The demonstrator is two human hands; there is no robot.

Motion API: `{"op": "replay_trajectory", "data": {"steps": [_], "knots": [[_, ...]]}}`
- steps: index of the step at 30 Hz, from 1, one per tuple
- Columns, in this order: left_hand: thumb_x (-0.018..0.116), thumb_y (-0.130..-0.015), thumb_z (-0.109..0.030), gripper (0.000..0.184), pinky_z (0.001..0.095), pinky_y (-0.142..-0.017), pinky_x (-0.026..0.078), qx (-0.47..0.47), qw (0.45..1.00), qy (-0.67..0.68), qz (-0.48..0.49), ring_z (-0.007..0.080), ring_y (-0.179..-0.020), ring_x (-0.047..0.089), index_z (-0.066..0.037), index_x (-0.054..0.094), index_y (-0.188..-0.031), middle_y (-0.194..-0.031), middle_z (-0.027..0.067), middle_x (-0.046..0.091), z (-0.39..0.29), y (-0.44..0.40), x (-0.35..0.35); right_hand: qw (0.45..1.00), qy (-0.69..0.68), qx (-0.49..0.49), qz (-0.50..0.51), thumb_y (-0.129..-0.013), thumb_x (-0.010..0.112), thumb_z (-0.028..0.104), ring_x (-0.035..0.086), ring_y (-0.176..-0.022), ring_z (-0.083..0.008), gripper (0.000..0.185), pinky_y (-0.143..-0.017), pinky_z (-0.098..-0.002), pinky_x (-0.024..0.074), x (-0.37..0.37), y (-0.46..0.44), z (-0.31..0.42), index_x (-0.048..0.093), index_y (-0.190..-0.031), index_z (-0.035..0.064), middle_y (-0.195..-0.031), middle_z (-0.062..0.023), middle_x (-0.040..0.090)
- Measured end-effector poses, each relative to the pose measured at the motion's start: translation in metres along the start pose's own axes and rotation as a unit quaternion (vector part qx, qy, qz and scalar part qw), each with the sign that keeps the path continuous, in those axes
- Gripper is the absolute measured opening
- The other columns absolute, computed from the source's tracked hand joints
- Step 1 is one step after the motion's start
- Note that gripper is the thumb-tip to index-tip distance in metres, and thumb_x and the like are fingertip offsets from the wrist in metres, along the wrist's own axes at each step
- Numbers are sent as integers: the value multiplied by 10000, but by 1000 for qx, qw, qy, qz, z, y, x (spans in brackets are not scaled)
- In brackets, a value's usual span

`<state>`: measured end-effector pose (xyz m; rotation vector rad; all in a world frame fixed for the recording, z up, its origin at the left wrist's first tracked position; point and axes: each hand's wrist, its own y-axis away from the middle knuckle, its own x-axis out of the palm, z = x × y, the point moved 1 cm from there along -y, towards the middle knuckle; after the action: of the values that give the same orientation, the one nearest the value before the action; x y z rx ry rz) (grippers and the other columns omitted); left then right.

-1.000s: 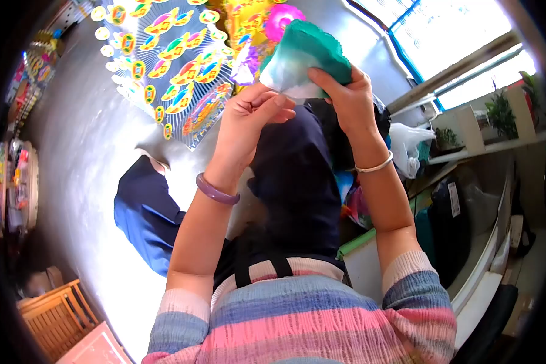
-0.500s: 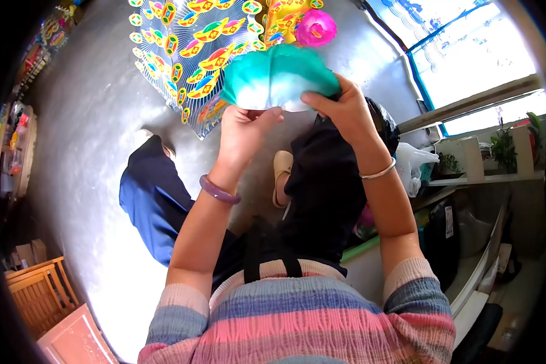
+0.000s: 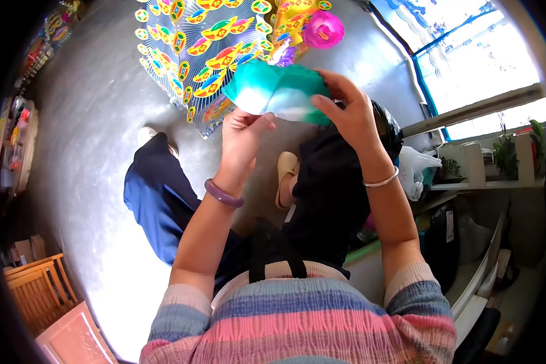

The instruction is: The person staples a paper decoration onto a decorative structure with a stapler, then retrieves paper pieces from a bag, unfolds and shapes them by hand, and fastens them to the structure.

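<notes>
A thin teal-and-white sheet [image 3: 273, 91], like tissue paper with a wavy edge and a crease down its middle, is held up in front of me. My left hand [image 3: 244, 130] pinches its lower edge between thumb and fingers. At the sheet's right side is my right hand [image 3: 349, 112], thumb and fingers spread apart; the thumb overlaps the sheet, and whether it touches is unclear. Just beyond stands a shiny silver folded piece [image 3: 206, 45] printed with colourful ingot shapes. A bright pink paper flower [image 3: 323, 29] sits beside its gold part [image 3: 291, 21].
The grey floor [image 3: 85, 151] spreads to the left. A wooden chair [image 3: 39, 291] and a pink panel [image 3: 79, 337] are at lower left. On the right are a window [image 3: 467, 60], a white plastic bag [image 3: 415, 170] and a shelf [image 3: 479, 182] with potted plants.
My right hand's fingers have spread from their grip on the sheet's right side. The sheet has shifted slightly down and its right part hangs lower. My left hand keeps its pinch.
</notes>
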<state>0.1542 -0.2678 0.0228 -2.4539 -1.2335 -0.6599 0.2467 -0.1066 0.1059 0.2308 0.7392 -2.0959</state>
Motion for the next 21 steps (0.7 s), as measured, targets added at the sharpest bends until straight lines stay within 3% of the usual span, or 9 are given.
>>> {"op": "replay_trajectory", "data": {"steps": [3, 7, 10, 13, 21], "knots": [[646, -793, 12, 140, 260, -669, 466, -17, 999, -18, 22, 125, -676, 600, -22, 643, -930, -809, 71, 665, -3, 3, 6, 994, 74, -83, 11, -767, 693, 52, 568, -782, -97, 217, -726, -241, 452, 0, -10, 24, 660, -978, 13, -883, -39, 640], [632, -799, 17, 148, 258, -646, 463, -18, 999, -13, 25, 124, -652, 591, -19, 642, -942, -798, 71, 661, -5, 7, 4, 991, 99, -82, -33, -744, 696, 32, 572, -664, -114, 140, -622, -246, 458, 7, -11, 20, 671, -880, 10, -764, -44, 631], [612, -783, 45, 160, 250, -601, 470, -28, 999, -10, 14, 111, -616, 578, -14, 638, -929, -767, 63, 651, -8, 8, 5, 953, 222, -184, -92, -692, 721, 103, 605, -663, -226, 124, -602, -321, 483, 9, -11, 14, 683, -806, 73, -703, -48, 616], [608, -792, 30, 154, 252, -596, 468, -36, 999, 3, -6, 119, -609, 580, -14, 635, -937, -772, 66, 651, -4, 9, 5, 920, 279, -253, -107, -672, 720, 107, 594, -642, -222, 89, -598, -332, 480, 14, -6, 20, 665, -742, 94, -686, -35, 605], [571, -796, 11, 179, 248, -585, 467, -65, 994, 69, -54, 132, -571, 569, -19, 630, -962, -775, 76, 647, -2, 9, 2, 921, 264, -262, -117, -645, 733, 80, 575, -684, -229, 150, -609, -332, 466, 22, 0, 23, 597, -707, 92, -723, -23, 590]]}}
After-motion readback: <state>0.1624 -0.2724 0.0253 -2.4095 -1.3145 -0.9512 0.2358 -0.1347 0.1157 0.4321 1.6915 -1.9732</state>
